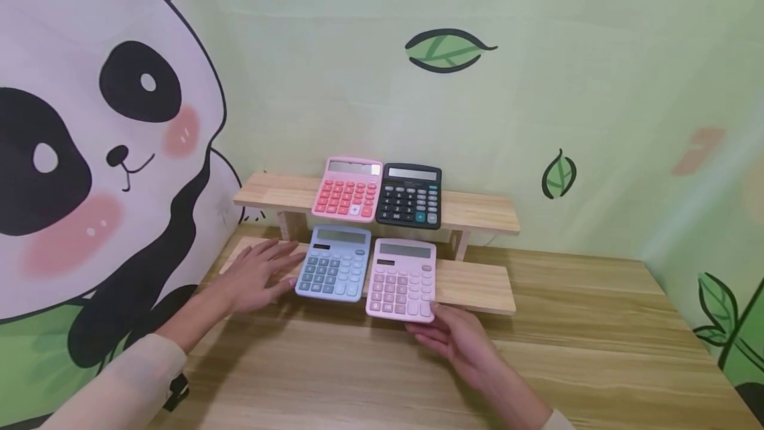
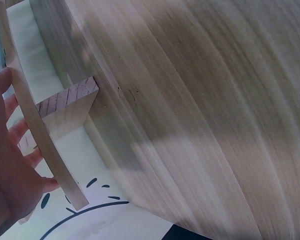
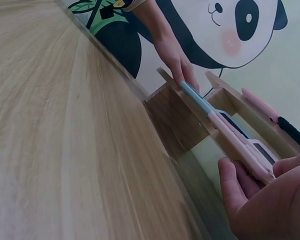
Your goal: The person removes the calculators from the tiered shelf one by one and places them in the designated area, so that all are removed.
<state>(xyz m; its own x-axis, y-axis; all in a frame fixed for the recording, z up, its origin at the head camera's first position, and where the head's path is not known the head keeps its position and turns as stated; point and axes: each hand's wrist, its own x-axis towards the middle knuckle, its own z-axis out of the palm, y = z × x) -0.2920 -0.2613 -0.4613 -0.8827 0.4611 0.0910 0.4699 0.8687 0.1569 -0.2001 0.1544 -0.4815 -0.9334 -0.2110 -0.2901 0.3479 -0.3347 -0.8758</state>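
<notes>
A light pink calculator (image 1: 401,281) leans on the lower wooden shelf (image 1: 477,286), overhanging its front edge. My right hand (image 1: 462,340) pinches its lower right corner, fingers beneath, as the right wrist view also shows. Left of it, a light blue calculator (image 1: 334,264) lies on the same shelf. My left hand (image 1: 259,277) is spread over the shelf's left part, fingertips at the blue calculator's left side. From the left wrist view, the left hand (image 2: 12,165) appears beside the shelf board with its fingers apart.
On the upper shelf (image 1: 268,191), a pink calculator with coral keys (image 1: 348,190) stands beside a black calculator (image 1: 409,196). The two-tier stand sits on a wood-grain table (image 1: 585,350). Behind it hangs a green backdrop (image 1: 334,52) with a panda and leaves.
</notes>
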